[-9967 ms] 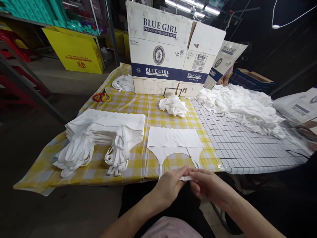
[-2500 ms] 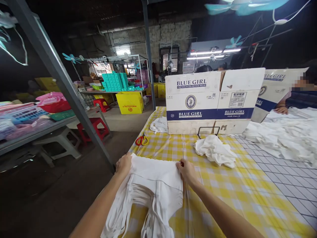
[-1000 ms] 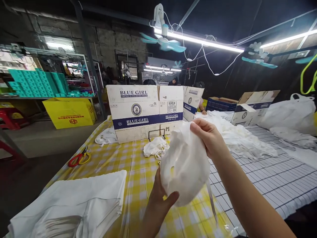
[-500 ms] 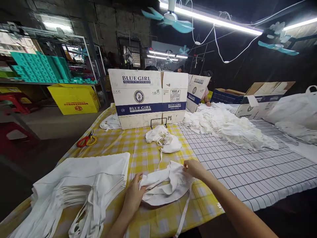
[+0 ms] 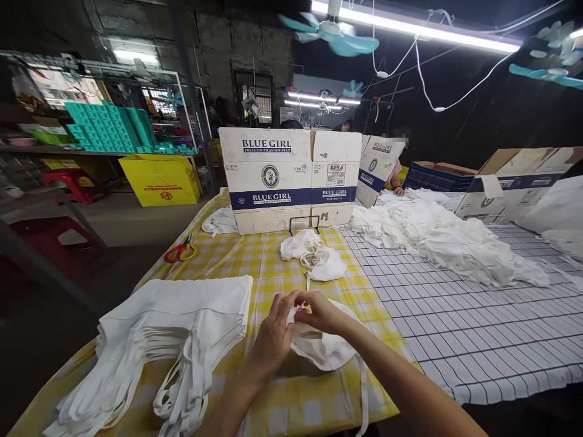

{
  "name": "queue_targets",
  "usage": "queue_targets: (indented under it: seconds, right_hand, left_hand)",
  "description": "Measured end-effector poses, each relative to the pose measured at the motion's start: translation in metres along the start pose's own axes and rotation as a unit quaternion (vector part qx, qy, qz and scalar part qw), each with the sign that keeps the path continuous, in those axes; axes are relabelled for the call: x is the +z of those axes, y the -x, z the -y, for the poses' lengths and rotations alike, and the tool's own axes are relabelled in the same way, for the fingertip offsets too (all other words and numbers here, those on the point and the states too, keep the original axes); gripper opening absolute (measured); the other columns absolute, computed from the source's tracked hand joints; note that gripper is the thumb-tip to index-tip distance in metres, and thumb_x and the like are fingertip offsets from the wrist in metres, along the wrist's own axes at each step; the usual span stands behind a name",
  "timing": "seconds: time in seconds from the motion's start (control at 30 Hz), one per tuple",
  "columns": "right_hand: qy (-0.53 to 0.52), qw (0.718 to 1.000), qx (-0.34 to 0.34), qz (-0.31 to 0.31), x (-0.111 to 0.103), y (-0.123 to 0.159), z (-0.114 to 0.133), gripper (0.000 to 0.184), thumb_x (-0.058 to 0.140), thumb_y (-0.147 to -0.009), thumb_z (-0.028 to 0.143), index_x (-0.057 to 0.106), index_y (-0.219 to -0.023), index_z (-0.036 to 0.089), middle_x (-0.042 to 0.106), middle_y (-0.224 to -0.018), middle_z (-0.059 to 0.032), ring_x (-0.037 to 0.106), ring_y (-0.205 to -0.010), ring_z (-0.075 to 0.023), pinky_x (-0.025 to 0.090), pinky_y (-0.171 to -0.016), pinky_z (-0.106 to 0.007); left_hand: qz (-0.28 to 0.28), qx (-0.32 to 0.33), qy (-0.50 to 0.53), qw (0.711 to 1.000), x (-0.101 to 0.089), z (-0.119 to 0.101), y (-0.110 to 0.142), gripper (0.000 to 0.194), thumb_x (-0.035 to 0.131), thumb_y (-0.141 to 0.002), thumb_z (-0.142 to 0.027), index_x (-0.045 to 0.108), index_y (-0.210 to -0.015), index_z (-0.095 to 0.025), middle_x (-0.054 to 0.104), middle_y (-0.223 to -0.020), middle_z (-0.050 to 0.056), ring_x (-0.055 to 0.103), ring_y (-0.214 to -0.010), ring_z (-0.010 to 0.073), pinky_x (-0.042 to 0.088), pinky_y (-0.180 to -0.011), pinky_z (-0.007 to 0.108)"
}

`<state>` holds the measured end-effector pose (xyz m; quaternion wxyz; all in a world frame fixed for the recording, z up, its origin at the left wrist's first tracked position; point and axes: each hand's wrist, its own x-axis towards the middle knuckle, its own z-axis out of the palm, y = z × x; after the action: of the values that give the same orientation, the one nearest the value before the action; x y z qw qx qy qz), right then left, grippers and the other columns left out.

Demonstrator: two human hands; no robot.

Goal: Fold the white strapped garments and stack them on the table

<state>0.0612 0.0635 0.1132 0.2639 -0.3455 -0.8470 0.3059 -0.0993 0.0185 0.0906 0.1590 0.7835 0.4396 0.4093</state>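
Note:
A white cloth piece with a strap [image 5: 325, 352] lies on the yellow checked tablecloth in front of me. My left hand [image 5: 274, 332] is closed on its left edge. From the right, my right hand [image 5: 321, 312] reaches across it, with bent fingers pinching the same edge right beside the left fingertips. The fingers hide the spot where they meet. The strap trails down from the right side of the cloth toward the table's front edge. A neat stack of white strapped cloth pieces [image 5: 182, 297] lies left of my hands.
Beyond my hands lies another crumpled white piece [image 5: 330, 264]. Scissors [image 5: 181, 250] with red and yellow handles rest at the left edge. A beer carton [image 5: 291, 176] stands at the back. A large white cloth heap [image 5: 437, 240] covers part of the grid-patterned cloth [image 5: 455, 334].
My right hand has moved left across the cloth from its right side to meet my left hand. The cloth's left edge is now gathered between both hands. The view has turned slightly left.

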Motion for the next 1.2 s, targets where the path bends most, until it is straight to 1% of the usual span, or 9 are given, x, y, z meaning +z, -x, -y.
queue_targets:
  seconds: [0.13, 0.3, 0.47, 0.63, 0.8, 0.9, 1.0, 1.1, 1.2]
  right_hand:
    - [-0.057, 0.996, 0.011, -0.074, -0.020, -0.001, 0.011, 0.010, 0.055, -0.072, 0.010, 0.054, -0.078, 0.019, 0.052, -0.069, 0.0038, 0.045, -0.062, -0.0102, 0.035, -0.058, -0.021]
    - [-0.079, 0.972, -0.027, -0.221, -0.063, 0.014, 0.040, 0.016, 0.052, -0.070, 0.009, 0.040, -0.067, 0.020, 0.046, -0.074, 0.0016, 0.043, -0.071, -0.0128, 0.035, -0.065, -0.025]
    - [-0.055, 0.944, -0.033, -0.323, -0.098, 0.033, 0.061, 0.025, 0.048, -0.066, 0.006, 0.028, -0.059, 0.021, 0.036, -0.067, 0.0030, 0.036, -0.064, -0.0117, 0.029, -0.057, -0.023]
    - [-0.031, 0.916, 0.100, -0.387, -0.111, 0.047, 0.047, 0.021, 0.047, -0.064, 0.011, 0.028, -0.059, 0.021, 0.029, -0.056, 0.0060, 0.027, -0.052, -0.0090, 0.022, -0.046, -0.021]
    - [-0.048, 0.901, 0.262, -0.343, -0.113, 0.055, 0.022, 0.008, 0.052, -0.063, 0.022, 0.046, -0.067, 0.021, 0.044, -0.054, 0.0051, 0.036, -0.046, -0.0088, 0.024, -0.041, -0.020]
    - [-0.198, 0.890, 0.337, -0.236, -0.121, 0.071, 0.023, 0.018, 0.055, -0.064, 0.026, 0.056, -0.081, 0.021, 0.054, -0.059, 0.0018, 0.044, -0.044, -0.0103, 0.026, -0.037, -0.020]
    - [-0.335, 0.861, 0.351, -0.152, -0.132, 0.086, 0.025, 0.034, 0.060, -0.065, 0.028, 0.057, -0.098, 0.022, 0.055, -0.060, 0.0015, 0.040, -0.038, -0.0080, 0.023, -0.032, -0.018]
    - [-0.353, 0.857, 0.339, -0.159, -0.131, 0.086, 0.014, 0.037, 0.064, -0.067, 0.031, 0.056, -0.103, 0.023, 0.051, -0.057, 0.0037, 0.034, -0.036, -0.0052, 0.019, -0.031, -0.016]
    - [-0.295, 0.874, 0.342, -0.177, -0.109, 0.077, -0.013, 0.024, 0.062, -0.068, 0.032, 0.058, -0.088, 0.019, 0.050, -0.056, 0.0034, 0.037, -0.039, -0.0061, 0.022, -0.031, -0.016]
  left_hand:
    - [-0.044, -0.023, -0.051, 0.997, -0.016, -0.008, -0.014, 0.067, 0.037, -0.069, 0.003, 0.034, -0.130, -0.025, 0.045, -0.118, 0.006, 0.046, -0.111, 0.0185, 0.042, -0.093, 0.033]
    - [-0.096, -0.082, -0.102, 0.987, -0.024, -0.002, -0.023, 0.056, 0.038, -0.063, 0.005, 0.051, -0.111, -0.021, 0.050, -0.106, 0.005, 0.052, -0.101, 0.0188, 0.044, -0.088, 0.031]
    - [-0.041, -0.148, -0.085, 0.984, -0.025, 0.014, -0.015, 0.032, 0.042, -0.070, -0.006, 0.060, -0.091, -0.020, 0.061, -0.088, 0.003, 0.057, -0.081, 0.0171, 0.043, -0.074, 0.027]
    - [0.027, -0.244, 0.040, 0.969, -0.029, 0.028, -0.005, 0.025, 0.046, -0.072, -0.020, 0.067, -0.086, -0.019, 0.061, -0.062, -0.002, 0.054, -0.056, 0.0132, 0.038, -0.054, 0.021]
    - [0.017, -0.336, 0.196, 0.921, -0.046, 0.024, -0.001, 0.034, 0.047, -0.067, -0.023, 0.065, -0.095, -0.015, 0.055, -0.055, -0.004, 0.045, -0.040, 0.0097, 0.033, -0.038, 0.018]
    - [0.032, -0.351, 0.306, 0.884, -0.075, 0.002, 0.002, 0.032, 0.052, -0.069, -0.029, 0.064, -0.094, -0.013, 0.055, -0.052, -0.003, 0.047, -0.038, 0.0104, 0.035, -0.037, 0.019]
    - [0.056, -0.359, 0.409, 0.837, -0.103, -0.020, 0.002, 0.033, 0.058, -0.070, -0.036, 0.063, -0.094, -0.014, 0.059, -0.058, -0.001, 0.051, -0.042, 0.0108, 0.038, -0.040, 0.020]
    - [0.040, -0.363, 0.399, 0.841, -0.105, -0.017, -0.006, 0.033, 0.064, -0.066, -0.033, 0.062, -0.093, -0.015, 0.062, -0.064, 0.001, 0.055, -0.049, 0.0112, 0.040, -0.045, 0.019]
    - [0.045, -0.388, 0.282, 0.876, -0.074, 0.014, -0.009, 0.027, 0.054, -0.069, -0.033, 0.059, -0.088, -0.015, 0.054, -0.047, -0.003, 0.049, -0.036, 0.0114, 0.035, -0.038, 0.018]
